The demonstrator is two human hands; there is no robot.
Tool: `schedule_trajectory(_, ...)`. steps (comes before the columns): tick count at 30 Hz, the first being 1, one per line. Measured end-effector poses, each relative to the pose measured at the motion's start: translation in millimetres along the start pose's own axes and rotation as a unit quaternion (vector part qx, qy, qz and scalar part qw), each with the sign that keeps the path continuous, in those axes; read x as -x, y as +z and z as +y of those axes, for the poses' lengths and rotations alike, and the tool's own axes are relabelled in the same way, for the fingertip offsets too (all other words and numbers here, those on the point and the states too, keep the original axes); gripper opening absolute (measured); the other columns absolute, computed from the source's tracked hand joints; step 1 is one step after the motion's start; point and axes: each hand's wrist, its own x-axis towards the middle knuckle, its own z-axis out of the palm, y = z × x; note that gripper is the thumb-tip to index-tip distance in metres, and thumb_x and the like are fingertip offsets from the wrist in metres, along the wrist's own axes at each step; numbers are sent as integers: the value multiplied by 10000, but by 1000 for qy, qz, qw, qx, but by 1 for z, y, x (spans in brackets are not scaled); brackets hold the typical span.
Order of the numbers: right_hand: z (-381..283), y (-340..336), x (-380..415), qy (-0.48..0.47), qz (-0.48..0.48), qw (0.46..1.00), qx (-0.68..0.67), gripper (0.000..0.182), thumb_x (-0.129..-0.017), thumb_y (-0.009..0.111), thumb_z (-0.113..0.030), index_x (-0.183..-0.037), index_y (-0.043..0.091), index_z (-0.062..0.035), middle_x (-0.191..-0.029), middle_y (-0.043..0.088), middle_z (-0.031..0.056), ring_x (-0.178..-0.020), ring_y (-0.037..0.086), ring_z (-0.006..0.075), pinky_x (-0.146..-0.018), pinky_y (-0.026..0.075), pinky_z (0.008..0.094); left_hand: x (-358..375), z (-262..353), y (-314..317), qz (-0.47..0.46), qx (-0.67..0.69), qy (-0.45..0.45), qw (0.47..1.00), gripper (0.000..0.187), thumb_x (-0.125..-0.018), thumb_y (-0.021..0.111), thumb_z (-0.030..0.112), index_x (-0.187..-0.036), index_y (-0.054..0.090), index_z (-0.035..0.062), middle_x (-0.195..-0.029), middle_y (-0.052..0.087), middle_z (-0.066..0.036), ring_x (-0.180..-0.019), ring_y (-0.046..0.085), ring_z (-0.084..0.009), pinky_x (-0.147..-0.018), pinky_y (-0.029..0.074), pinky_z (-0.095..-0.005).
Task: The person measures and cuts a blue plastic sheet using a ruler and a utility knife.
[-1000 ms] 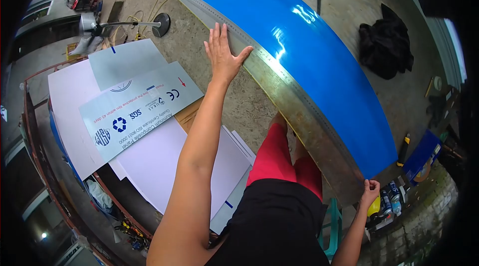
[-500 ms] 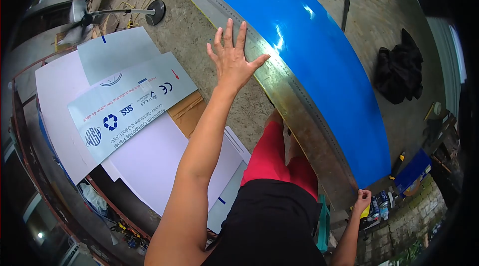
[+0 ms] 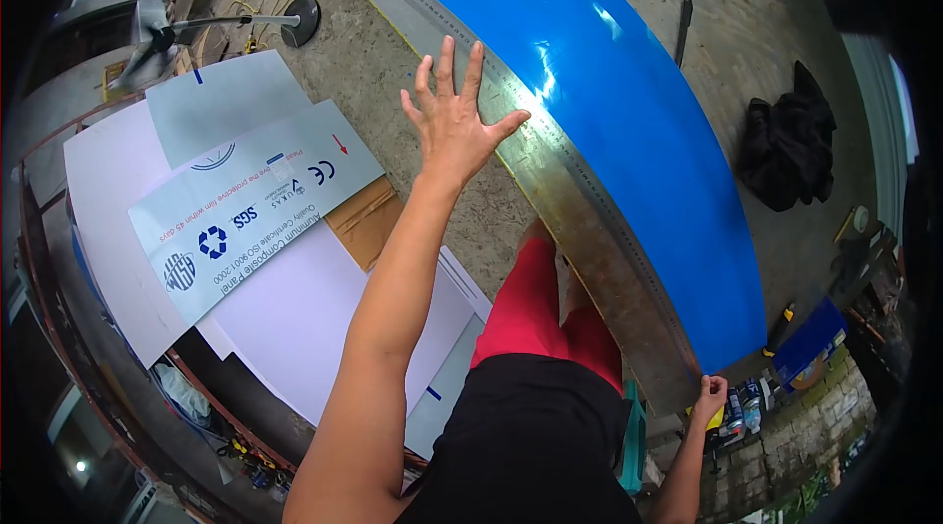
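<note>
A blue sheet (image 3: 589, 102) lies on the metal-topped table, with a long steel ruler (image 3: 580, 165) along its near edge. My left hand (image 3: 457, 121) is spread wide over the table's edge, its thumb stretched onto the ruler and the other fingers at the ruler's side, gripping nothing. Down at the lower right, my right hand (image 3: 711, 396) has its fingers pinched together at the near corner of the blue sheet, right by the ruler's end. What sits between those fingertips I cannot tell.
Printed aluminum composite panels (image 3: 260, 205) are stacked on a rack to the left. A fan (image 3: 157, 38) stands beyond them. On the table's far side lie a black cloth (image 3: 786, 146), a dark narrow tool (image 3: 683, 31) and a yellow-and-black cutter (image 3: 781, 330). Cans and bottles (image 3: 747, 406) stand near my right hand.
The view has shifted very slightly. Both hands keep the same places at the ruler and the sheet's corner, with hardly any movement.
</note>
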Motion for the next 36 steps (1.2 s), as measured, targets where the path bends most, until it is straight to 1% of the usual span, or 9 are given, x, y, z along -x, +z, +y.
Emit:
schedule_trajectory(13, -7, 3, 4, 18, 7, 1000, -12, 203, -914, 806, -92, -922, 605, -69, -866, 513, -38, -782, 455, 100, -726, 421, 269, 0, 1, -3, -22, -10, -10, 1000, 1147, -737, 659, 891, -1672, 259, 359, -1755, 98, -46, -1577, 92, -401, -1212, 102, -749)
schedule_trajectory(16, -3, 3, 2, -6, 9, 1000, 1, 201, -915, 805, -92, -916, 606, -65, -864, 514, -36, -781, 456, 100, -725, 421, 271, 0, 2, -4, -24, -7, -11, 1000, 1150, -738, 658, 892, -1674, 253, 360, -1755, 96, -51, -1577, 92, -401, -1210, 105, -750)
schedule_trajectory(20, -4, 3, 3, 1, 8, 1000, -1, 202, -914, 805, -93, -909, 606, -62, -864, 513, -34, -780, 456, 101, -725, 421, 271, 0, 3, -6, -29, -4, -13, 999, 1147, -740, 662, 886, -1673, 257, 357, -1754, 99, -59, -1579, 87, -403, -1208, 108, -751)
schedule_trajectory(24, -1, 4, 2, -13, 11, 1000, -1, 218, -925, 814, -129, -931, 609, -55, -844, 528, -42, -776, 459, 92, -719, 420, 257, 0, 4, -8, -30, -1, -12, 999, 1136, -746, 671, 871, -1671, 264, 353, -1754, 104, -61, -1580, 87, -402, -1211, 109, -746)
schedule_trajectory(29, -2, 5, 3, -19, 19, 1000, -7, 226, -920, 820, -135, -925, 609, -55, -838, 525, -43, -766, 455, 88, -702, 417, 258, 0, 5, -9, -19, 5, -10, 1000, 1111, -759, 708, 821, -1669, 284, 345, -1753, 137, -68, -1584, 107, -396, -1210, 114, -737)
schedule_trajectory(32, 6, 5, 3, 2, 20, 1000, -5, 209, -901, 815, -89, -911, 610, -46, -898, 511, -13, -804, 463, 110, -733, 424, 278, 0, 7, -15, -5, 3, -7, 1000, 1109, -754, 734, 797, -1664, 300, 335, -1746, 177, -84, -1579, 152, -397, -1206, 133, -736)
schedule_trajectory(33, 10, 6, 1, -15, 17, 1000, -12, 209, -892, 820, -86, -919, 618, -43, -897, 513, -9, -803, 465, 114, -737, 427, 281, 0, 8, -18, -8, 8, -1, 1000, 1109, -754, 734, 797, -1664, 300, 335, -1746, 177, -84, -1579, 152, -397, -1206, 133, -736)
schedule_trajectory(35, 18, 9, 1, -51, 27, 998, -30, 213, -883, 832, -92, -943, 633, -48, -871, 528, -20, -785, 469, 109, -726, 432, 277, -2, 10, -27, -16, -11, -10, 1000, 1084, -772, 745, 769, -1660, 312, 322, -1737, 218, -96, -1568, 203, -398, -1192, 190, -728)
schedule_trajectory(36, 19, 13, 2, -70, 42, 996, -39, 218, -882, 840, -101, -958, 641, -56, -845, 540, -35, -769, 472, 100, -711, 434, 270, -4, 9, -28, -17, -10, -5, 1000, 1079, -774, 740, 776, -1655, 321, 315, -1737, 212, -101, -1571, 199, -401, -1169, 190, -766)
